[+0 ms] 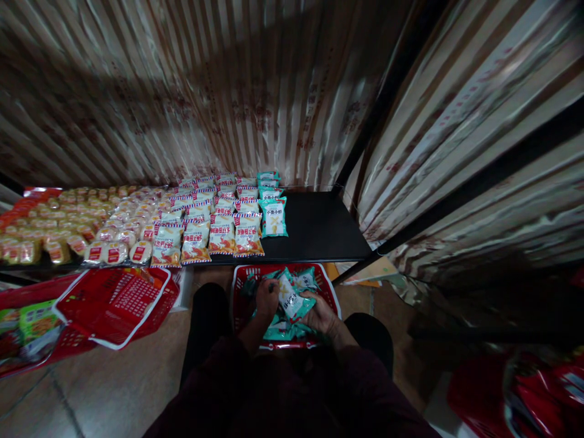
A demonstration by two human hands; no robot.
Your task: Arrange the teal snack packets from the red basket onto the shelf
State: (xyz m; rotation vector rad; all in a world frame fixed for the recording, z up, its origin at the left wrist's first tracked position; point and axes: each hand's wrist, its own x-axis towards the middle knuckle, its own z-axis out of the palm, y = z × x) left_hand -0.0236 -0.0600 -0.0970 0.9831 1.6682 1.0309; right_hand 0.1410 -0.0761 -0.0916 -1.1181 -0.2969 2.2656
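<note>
Teal and white, a snack packet [290, 298] is tilted in the lower middle of the frame, the fingers of the right hand [320, 313] closed on its right side. The left hand [267, 298] is curled at the packet's left side; whether it grips anything cannot be told. Both hands are over a red basket [236, 295] with more teal packets [279, 331] in it. Higher in the frame, a black shelf [319, 225] carries a column of upright teal packets, rows of orange-and-white packets [221, 236] just beside them, and round wrapped items [115, 252] farther left.
</note>
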